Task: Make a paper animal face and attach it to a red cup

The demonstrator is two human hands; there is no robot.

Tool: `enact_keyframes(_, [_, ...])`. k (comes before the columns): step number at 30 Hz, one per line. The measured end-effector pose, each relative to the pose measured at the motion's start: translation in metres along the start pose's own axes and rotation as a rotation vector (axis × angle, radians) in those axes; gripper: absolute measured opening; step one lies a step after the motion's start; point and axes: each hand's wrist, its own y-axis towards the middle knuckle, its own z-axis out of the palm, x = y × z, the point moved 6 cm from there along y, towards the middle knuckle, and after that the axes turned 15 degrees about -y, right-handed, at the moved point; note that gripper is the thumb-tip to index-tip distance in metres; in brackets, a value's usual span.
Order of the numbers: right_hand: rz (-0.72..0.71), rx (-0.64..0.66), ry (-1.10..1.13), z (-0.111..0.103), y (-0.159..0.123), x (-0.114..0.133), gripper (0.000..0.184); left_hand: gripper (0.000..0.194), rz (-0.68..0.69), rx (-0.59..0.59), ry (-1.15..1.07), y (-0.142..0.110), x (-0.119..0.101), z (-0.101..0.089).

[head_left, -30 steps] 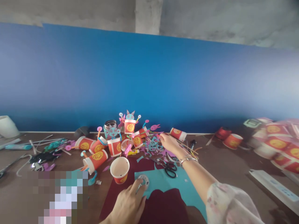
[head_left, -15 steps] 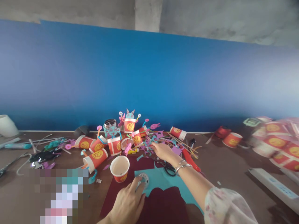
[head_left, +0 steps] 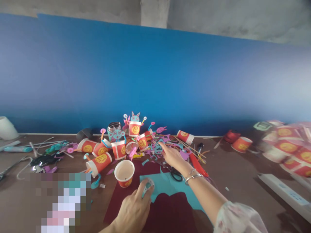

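Note:
My left hand (head_left: 134,207) grips a small roll of clear tape (head_left: 151,185) between thumb and fingers, tilted up over a sheet of light blue paper (head_left: 167,185). Just beyond it stands an upright red and white paper cup (head_left: 124,171), open at the top. My right hand (head_left: 171,157), with a bracelet at the wrist, reaches into a heap of purple and blue paper scraps (head_left: 155,149). Its index finger is stretched out; the other fingertips are mostly hidden. Below this hand, black-handled scissors (head_left: 176,174) lie on the blue paper.
Decorated paper cups (head_left: 118,149) with straw arms crowd the back, some tipped over. A dark red sheet (head_left: 170,213) lies under the blue paper. Wrapped cups (head_left: 286,149) and a white power strip (head_left: 286,194) are at right. A blue partition (head_left: 155,81) rises behind.
The tape roll has tipped upward in my left hand. My right hand has shifted slightly right, its index finger now straighter over the scraps. The whole view has moved a little.

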Motion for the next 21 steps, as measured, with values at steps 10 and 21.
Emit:
enact_keyframes(10, [0.056,-0.126,0.263,0.002,-0.001,-0.004,0.059,0.057,-0.097,-0.037,0.290,-0.005,-0.015,0.021])
enact_keyframes(21, [0.057,0.289,1.742,0.007,-0.030,0.052,0.032,0.059,-0.183,0.082,0.380,0.011,-0.020,0.034])
